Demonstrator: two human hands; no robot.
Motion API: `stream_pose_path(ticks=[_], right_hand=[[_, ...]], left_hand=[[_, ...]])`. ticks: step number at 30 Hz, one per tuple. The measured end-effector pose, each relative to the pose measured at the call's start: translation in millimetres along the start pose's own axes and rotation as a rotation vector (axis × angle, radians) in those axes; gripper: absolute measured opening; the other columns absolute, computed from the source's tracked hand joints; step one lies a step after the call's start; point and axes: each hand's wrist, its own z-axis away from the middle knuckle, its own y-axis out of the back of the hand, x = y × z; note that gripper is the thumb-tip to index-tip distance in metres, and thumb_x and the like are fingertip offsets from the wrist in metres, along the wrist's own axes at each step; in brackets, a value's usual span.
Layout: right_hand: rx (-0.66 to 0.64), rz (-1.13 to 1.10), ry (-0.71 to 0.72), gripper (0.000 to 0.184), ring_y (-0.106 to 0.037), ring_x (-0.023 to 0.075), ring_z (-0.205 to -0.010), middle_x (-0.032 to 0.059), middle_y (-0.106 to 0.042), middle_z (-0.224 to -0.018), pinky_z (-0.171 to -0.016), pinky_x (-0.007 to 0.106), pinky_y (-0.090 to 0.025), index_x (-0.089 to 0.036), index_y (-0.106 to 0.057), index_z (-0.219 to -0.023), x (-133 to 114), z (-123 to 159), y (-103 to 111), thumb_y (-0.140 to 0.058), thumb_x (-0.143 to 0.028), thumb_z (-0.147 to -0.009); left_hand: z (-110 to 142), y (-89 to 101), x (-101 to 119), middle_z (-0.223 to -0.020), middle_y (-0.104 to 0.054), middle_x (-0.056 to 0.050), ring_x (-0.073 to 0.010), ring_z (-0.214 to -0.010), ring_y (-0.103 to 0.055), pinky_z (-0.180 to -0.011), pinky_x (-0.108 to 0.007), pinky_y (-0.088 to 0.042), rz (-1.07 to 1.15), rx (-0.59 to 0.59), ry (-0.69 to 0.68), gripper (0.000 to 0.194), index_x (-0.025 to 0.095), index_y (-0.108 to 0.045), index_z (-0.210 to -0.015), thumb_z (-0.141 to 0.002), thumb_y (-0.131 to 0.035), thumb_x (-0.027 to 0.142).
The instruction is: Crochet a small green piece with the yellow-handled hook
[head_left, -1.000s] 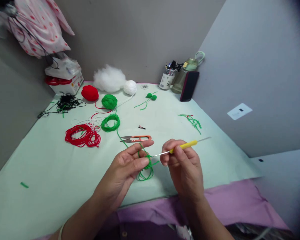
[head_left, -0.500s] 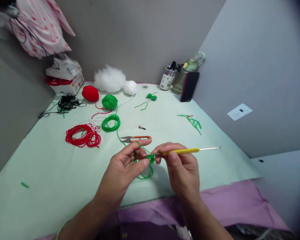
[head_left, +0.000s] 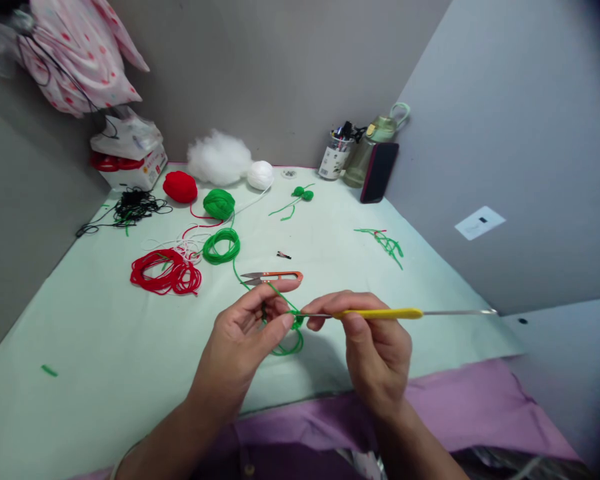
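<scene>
Between thumb and fingers, my left hand (head_left: 247,327) pinches a small green crochet piece (head_left: 297,320). Green yarn runs over its raised index finger down to the piece, and loose green loops hang below. My right hand (head_left: 375,340) grips a crochet hook (head_left: 385,313) by its yellow handle, holding it nearly level. The hook's left tip meets the green piece, its exact place in the stitches too small to tell. Its other metal end points right. Just beyond my left index finger lie orange-handled thread snips (head_left: 280,275).
Green (head_left: 219,204), red (head_left: 180,187) and white (head_left: 261,175) yarn balls stand at the back left, near white stuffing (head_left: 219,159). Coiled red yarn (head_left: 165,272) and coiled green yarn (head_left: 221,247) lie in front. A phone (head_left: 380,173) leans against a bottle (head_left: 359,163) at the back right.
My right hand has moved a little right and down, drawing the hook rightward so less of its left shaft passes the green piece. My left hand has barely shifted.
</scene>
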Motion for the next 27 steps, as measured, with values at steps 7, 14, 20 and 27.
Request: stream_pose_path(ticks=[7, 14, 20, 27], right_hand=[[0.024, -0.035, 0.024, 0.026, -0.076, 0.014, -0.083, 0.0019, -0.081, -0.108, -0.078, 0.031, -0.063, -0.027, -0.076, -0.118, -0.4, -0.1, -1.3, -0.052, -0.02, -0.113], [-0.017, 0.061, 0.099, 0.026, -0.075, 0.0149, -0.085, 0.0037, -0.08, -0.108, -0.079, 0.032, -0.064, -0.026, -0.075, -0.121, -0.1, -1.8, -0.6, -0.052, -0.019, -0.112], [-0.09, 0.316, 0.328, 0.026, -0.079, 0.0209, -0.093, 0.008, -0.083, -0.106, -0.077, 0.036, -0.067, -0.025, -0.074, -0.126, -0.3, -2.0, -0.4, -0.053, -0.02, -0.111], [-0.037, 0.57, 0.391, 0.03, -0.079, 0.0212, -0.093, 0.0052, -0.081, -0.106, -0.078, 0.034, -0.068, -0.03, -0.078, -0.126, 1.7, 3.4, -3.4, -0.064, -0.015, -0.104]], left_hand=[[-2.0, 0.4, -1.5, -0.086, -0.067, 0.001, -0.0137, -0.083, -0.061, -0.078, -0.022, -0.051, -0.022, -0.012, -0.023, 0.029, 0.034, -0.087, -0.115, -0.088, -0.085, 0.025], [-2.4, 0.0, -0.1, -0.084, -0.067, 0.001, -0.0139, -0.082, -0.06, -0.078, -0.022, -0.051, -0.025, 0.003, -0.022, 0.028, 0.032, -0.087, -0.115, -0.088, -0.085, 0.025], [-2.3, -7.3, 2.2, -0.082, -0.065, 0.003, -0.012, -0.08, -0.059, -0.078, -0.021, -0.049, 0.026, -0.002, -0.01, 0.03, 0.032, -0.086, -0.115, -0.087, -0.086, 0.021], [-4.4, -9.9, 2.0, -0.084, -0.063, 0.0, -0.0118, -0.075, -0.052, -0.074, -0.022, -0.048, 0.355, -0.085, 0.261, 0.048, 0.023, -0.083, -0.126, -0.08, -0.092, 0.03]])
